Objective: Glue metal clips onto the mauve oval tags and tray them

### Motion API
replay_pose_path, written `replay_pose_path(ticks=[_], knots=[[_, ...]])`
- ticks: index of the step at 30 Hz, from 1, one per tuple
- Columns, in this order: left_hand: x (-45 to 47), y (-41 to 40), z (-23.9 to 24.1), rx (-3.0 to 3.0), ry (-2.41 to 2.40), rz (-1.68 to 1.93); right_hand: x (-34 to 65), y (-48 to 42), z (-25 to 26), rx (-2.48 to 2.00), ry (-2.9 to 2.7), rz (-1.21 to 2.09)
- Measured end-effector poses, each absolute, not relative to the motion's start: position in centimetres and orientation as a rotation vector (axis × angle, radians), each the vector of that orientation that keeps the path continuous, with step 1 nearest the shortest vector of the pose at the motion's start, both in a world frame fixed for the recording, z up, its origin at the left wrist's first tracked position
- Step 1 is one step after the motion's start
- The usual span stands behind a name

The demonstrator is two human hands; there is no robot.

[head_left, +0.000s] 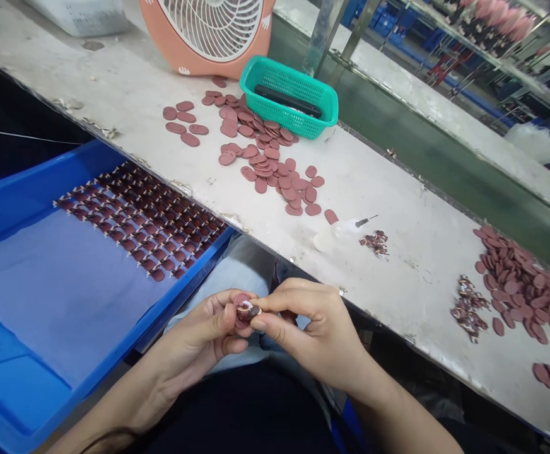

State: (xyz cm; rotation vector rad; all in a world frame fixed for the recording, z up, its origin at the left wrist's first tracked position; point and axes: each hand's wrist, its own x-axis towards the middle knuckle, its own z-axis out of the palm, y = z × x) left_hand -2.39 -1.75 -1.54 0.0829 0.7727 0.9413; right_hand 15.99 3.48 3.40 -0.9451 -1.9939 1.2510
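Above my lap, my left hand (216, 325) pinches a reddish-brown oval disc (241, 299) between thumb and fingers. My right hand (303, 318) grips a small dark brown and white figure piece (249, 309) with thumb and forefinger, pressed against the disc's face. Fingertips partly cover both pieces. On the bench in front lie a pile of similar oval discs (268, 161), a small cluster of figure pieces (375, 243) and a white bottle with a dark needle tip (351, 228).
At left, a blue tray (114, 366) holds rows of assembled pieces (147, 217) on a pale sheet. A green basket (289, 123) with a dark object stands by an orange fan (209, 66). More discs (521, 284) and figure pieces (468, 308) lie right. The bench edge (275, 249) runs diagonally.
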Motion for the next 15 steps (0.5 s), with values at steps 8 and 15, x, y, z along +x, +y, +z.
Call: replay_pose_path(ticks=[8, 15], knots=[[-2.5, -1.7, -1.2, 0.278, 1.088, 1.250, 14.5, 3.6, 1.3, -0.886, -2.039, 0.389], [-1.9, -2.4, -1.0, 0.473, 1.287, 1.397, 12.2, 3.0, -1.8, -0.684, -2.141, 0.077]])
